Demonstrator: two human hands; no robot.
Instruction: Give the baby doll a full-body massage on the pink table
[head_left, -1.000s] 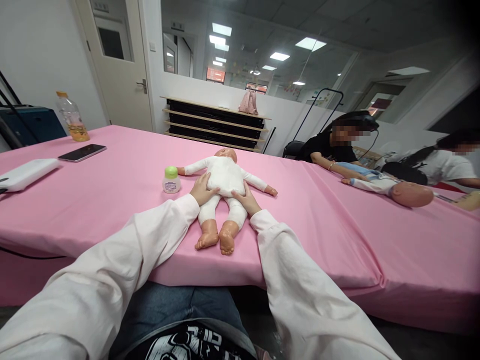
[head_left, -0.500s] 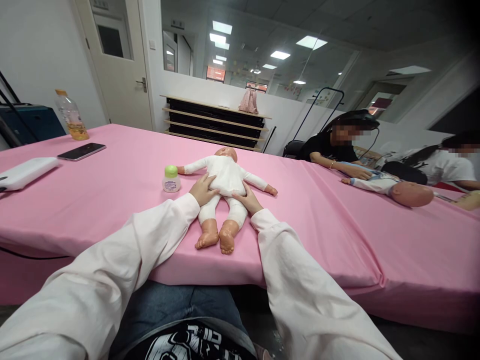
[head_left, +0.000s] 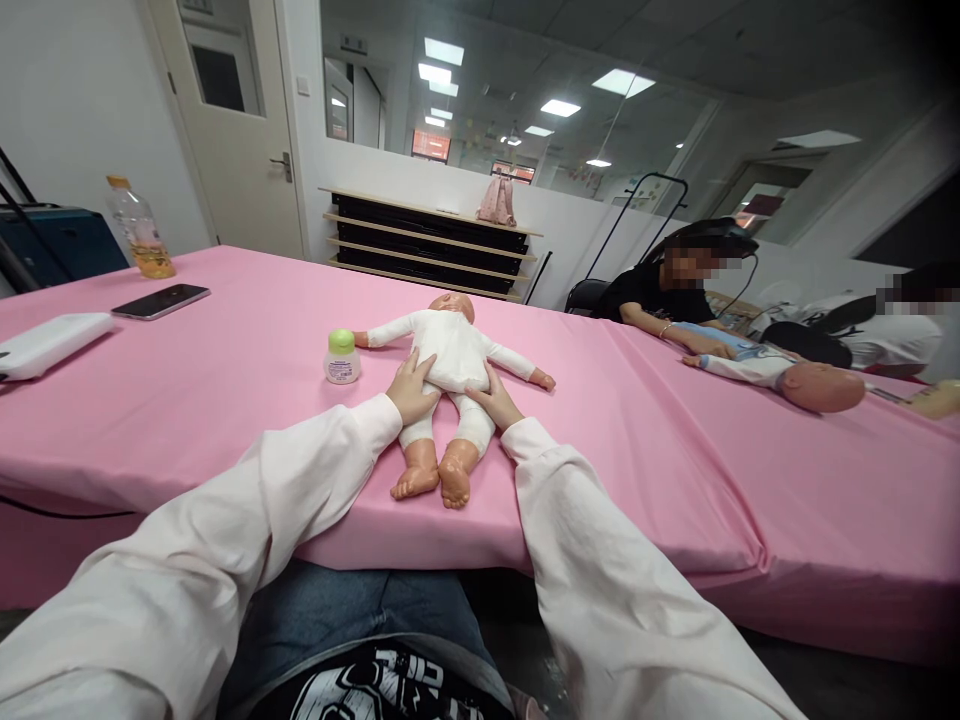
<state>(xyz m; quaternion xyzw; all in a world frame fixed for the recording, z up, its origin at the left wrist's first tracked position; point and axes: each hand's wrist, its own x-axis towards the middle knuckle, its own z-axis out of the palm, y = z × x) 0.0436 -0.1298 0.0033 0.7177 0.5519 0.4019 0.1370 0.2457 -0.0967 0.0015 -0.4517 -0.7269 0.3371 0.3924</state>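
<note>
A baby doll (head_left: pixel 451 348) in a white top and white leggings lies on its back, bare feet toward me. My left hand (head_left: pixel 411 388) rests on the doll's hip at the left, its thumb across the lower edge of the white top and its fingers along the side. On the other hip, my right hand (head_left: pixel 498 400) holds the doll the same way, thumb over the hem. The tips of some fingers are hidden against the body. A small bottle with a green cap (head_left: pixel 342 357) stands left of the doll, apart from my left hand.
A pink cloth (head_left: pixel 247 400) covers the table. At the left are a white device (head_left: pixel 56 345), a phone (head_left: pixel 161 300) and a drink bottle (head_left: pixel 142 228). Across at the right, a person (head_left: pixel 660 290) handles another doll (head_left: pixel 821 385); a second person sits beyond.
My left hand has shifted slightly right and down on the doll's hip. The right hand and the doll look nearly unchanged.
</note>
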